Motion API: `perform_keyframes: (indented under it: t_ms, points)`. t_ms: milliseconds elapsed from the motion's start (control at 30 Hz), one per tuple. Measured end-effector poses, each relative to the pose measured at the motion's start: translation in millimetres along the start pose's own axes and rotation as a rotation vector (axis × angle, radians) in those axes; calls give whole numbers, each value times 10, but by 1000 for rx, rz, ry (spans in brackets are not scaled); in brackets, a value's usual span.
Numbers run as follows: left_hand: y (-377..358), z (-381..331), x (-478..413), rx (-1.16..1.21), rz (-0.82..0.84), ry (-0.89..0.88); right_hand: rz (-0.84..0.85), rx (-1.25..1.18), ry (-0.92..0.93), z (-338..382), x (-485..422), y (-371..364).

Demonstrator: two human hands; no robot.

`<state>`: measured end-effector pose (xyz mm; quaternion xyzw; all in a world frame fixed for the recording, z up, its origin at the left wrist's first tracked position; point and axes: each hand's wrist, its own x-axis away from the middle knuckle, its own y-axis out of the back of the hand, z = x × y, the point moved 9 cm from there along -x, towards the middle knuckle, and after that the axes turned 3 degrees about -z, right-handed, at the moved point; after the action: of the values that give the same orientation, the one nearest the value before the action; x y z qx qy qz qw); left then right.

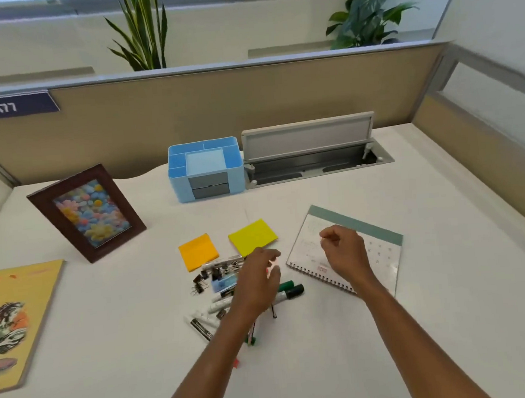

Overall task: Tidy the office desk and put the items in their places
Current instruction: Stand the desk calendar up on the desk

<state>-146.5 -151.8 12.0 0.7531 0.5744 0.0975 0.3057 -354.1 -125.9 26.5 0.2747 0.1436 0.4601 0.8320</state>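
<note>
From the head camera, a white desk point(392, 345) lies in front of a tan partition. The left hand point(258, 280) reaches over a loose pile of stationery near the middle of the desk. Its fingers point(270, 256) point forward and are blurred. A small white and pink shape shows by them, and I cannot tell whether they grip it or how far they are spread.

The right hand point(343, 249) hangs over a spiral-bound calendar point(381, 252) that lies flat to the right of the pile. Its fingers are loosely curled, with nothing visible in them.

The pile holds black binder clips point(199, 282), several white markers point(214, 306) and two markers with a green cap point(287, 285) and a black cap point(296, 290). Thin pens point(251, 338) stick out from under the left forearm.

Just behind the pile lie an orange sticky pad point(198, 251) and a yellow sticky pad point(252, 236), near each other but apart.

Further back a blue desk organizer point(204, 172) stands upright, just beside an open grey cable tray point(311, 160) set into the desk. On the left a brown picture frame point(86, 212) leans upright, and a yellow book point(16, 321) lies flat at the desk's left edge.
</note>
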Motion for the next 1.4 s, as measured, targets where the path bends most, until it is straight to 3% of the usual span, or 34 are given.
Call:
perform_keyframes:
  t_ms: [133, 300, 467, 700, 1000, 1200, 1400]
  points:
    - [-480, -192, -212, -267, 38, -49, -81, 211, -75, -504, -149, 375]
    - [-797, -99, -355, -585, 135, 35, -89, 472, -219, -920, -120, 623]
    - [-863, -106, -406, -656, 154, 49, -81, 678, -371, -1131, 23, 796]
    - [-841, -93, -406, -520, 79, 200, 104, 649, -413, -1189, 136, 722]
    - [-597, -176, -420, -233, -104, 301, 17, 286, -535, -1212, 160, 958]
    - [-149, -502, -617, 226, -282, 222, -139, -109, -388, -946, -8, 1341]
    - [-162, -464, -880, 607, -195, 302, -139, -354, -296, -677, -203, 1492]
